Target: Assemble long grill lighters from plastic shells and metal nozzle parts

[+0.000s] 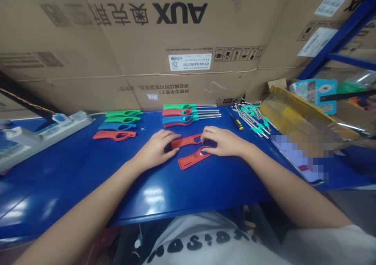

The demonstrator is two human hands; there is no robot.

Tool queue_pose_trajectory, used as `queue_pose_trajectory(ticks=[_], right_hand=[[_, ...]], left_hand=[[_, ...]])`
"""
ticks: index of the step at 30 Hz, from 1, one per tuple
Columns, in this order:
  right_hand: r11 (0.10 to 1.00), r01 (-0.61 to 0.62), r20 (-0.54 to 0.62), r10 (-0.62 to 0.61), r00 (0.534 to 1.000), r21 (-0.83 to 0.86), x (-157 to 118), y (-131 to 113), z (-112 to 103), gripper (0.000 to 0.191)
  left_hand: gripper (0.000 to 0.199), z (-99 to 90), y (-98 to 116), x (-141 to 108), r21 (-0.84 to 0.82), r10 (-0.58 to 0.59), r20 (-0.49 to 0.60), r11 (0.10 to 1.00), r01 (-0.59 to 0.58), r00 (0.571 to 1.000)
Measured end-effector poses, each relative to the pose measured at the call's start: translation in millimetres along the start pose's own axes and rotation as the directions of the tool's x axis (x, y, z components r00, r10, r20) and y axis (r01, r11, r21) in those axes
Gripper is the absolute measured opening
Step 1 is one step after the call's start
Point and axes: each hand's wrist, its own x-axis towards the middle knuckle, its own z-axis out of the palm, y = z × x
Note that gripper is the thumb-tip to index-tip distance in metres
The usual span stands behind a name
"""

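Two red plastic lighter casing halves are on the blue table in front of me. The upper half point(188, 141) lies between both hands. My left hand point(160, 149) has its left end between thumb and fingers. My right hand point(221, 140) curves over the right side, fingers on the upper half and thumb at the looped end of the lower half point(189, 161). That lower half shows its hollow inside, with its left end towards me. My fingers partly hide the right ends of both pieces.
Behind my hands lie lighters with metal tubes point(179, 120). Green, blue and red casings point(116, 135) sit left, near a power strip point(47, 137). To the right are a screwdriver point(237, 122), several metal tubes point(254, 118) and a yellow-taped bag point(296, 116). Cardboard point(132, 61) stands behind.
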Motion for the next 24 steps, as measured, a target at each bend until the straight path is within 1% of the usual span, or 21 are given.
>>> queue_pose_trajectory(ticks=[2,4,6,8,10,12,19,24], right_hand=[[0.999,0.016,-0.014,-0.015,1.0,0.029,-0.4,0.1,-0.4,0.027],[0.999,0.029,-0.016,-0.029,0.999,0.041,0.3,-0.2,0.9,0.028],[0.999,0.029,-0.013,-0.029,1.0,0.035,1.5,0.0,3.6,0.023],[1.0,0.016,-0.01,-0.015,1.0,0.025,2.6,0.8,6.4,0.017],[1.0,0.001,-0.017,-0.001,1.0,0.018,3.3,1.8,8.3,0.012],[1.0,-0.009,-0.024,0.009,1.0,0.019,3.3,2.5,8.8,0.01],[0.998,-0.032,-0.028,0.033,0.999,0.062,4.4,-1.1,9.1,0.01],[0.995,-0.081,-0.082,0.085,0.993,0.051,7.1,-3.7,14.6,0.009]], left_hand=[[0.039,-3.5,2.3,-0.1,0.017,0.017,0.002,1.0,-0.017,1.0],[0.037,-5.9,6.4,-0.3,0.016,0.038,0.001,0.999,-0.038,0.999],[0.034,-7.0,11.9,-0.6,0.006,0.066,0.017,0.998,-0.066,0.998],[0.033,-6.8,17.1,-1.1,0.002,0.088,0.06,0.996,-0.088,0.994],[0.035,-5.4,20.1,-1.7,0.014,0.092,0.099,0.996,-0.094,0.991],[0.035,-3.2,20.1,-1.9,0.019,0.09,0.109,0.995,-0.093,0.99],[0.022,2.2,7.9,-0.5,-0.041,0.095,0.049,0.995,-0.093,0.994],[0.02,2.9,3.2,-1.4,-0.065,0.05,0.023,0.997,-0.049,0.998]])
